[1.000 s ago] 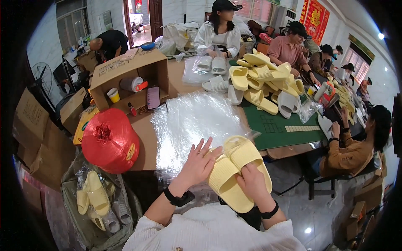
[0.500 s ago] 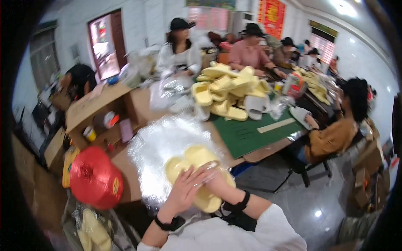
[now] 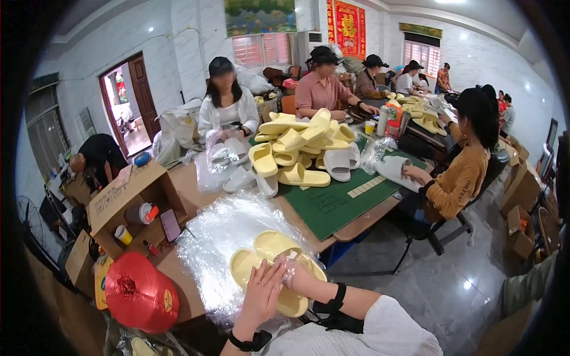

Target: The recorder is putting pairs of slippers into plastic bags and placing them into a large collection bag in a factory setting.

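Observation:
A pair of pale yellow slippers lies before me at the near edge of the table, over a pile of clear plastic bags. My left hand rests against the slippers with its fingers stretched out flat and close together. Its fingertips meet my right hand, which lies across the slippers' straps. Shiny clear film shows at the right hand, whose fingers are curled and partly hidden; it appears to grip a plastic bag there.
A heap of yellow slippers, with some grey ones, covers part of the green mat. At left stand an open cardboard box and a red roll. Several co-workers sit around the tables; one at right holds a grey slipper.
The view has shifted, and the surroundings look sharper. My hands stay together on the yellow slippers, with the left hand's fingers a little straighter.

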